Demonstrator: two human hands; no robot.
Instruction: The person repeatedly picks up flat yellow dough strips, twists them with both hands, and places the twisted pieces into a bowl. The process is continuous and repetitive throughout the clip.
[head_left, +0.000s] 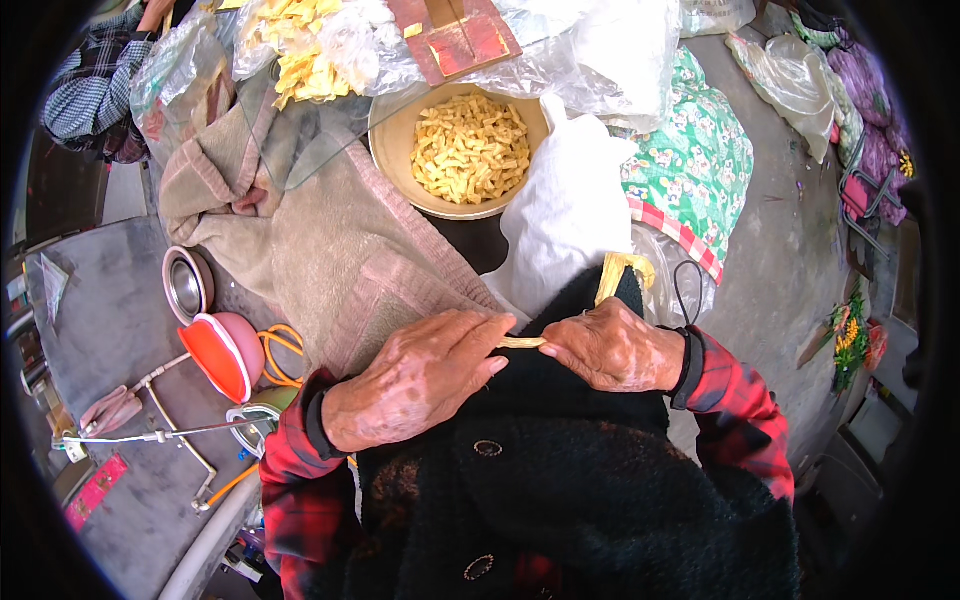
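Between my hands, above my dark lap, a thin yellowish strip (523, 343) is stretched, perhaps a twisted strip of bean curd skin. My left hand (416, 379) pinches one end of it. The other end is gripped in my right hand (611, 346). A wider pale yellow piece (619, 271) sticks up beyond my right hand and folds over at the top; whether it joins the strip is hidden by my fingers. Ahead of me, a round bowl (390, 169) holds a heap of small yellow pieces (471, 150).
White cloth (574, 202) lies beside the bowl, near a green patterned fabric (690, 157). A beige towel-like cloth (322, 225) spreads at left under a glass sheet's edge (337, 135). Yellow sheets (300, 45) and a red board (457, 37) sit at the back. Another person's sleeve (97, 97) shows far left.
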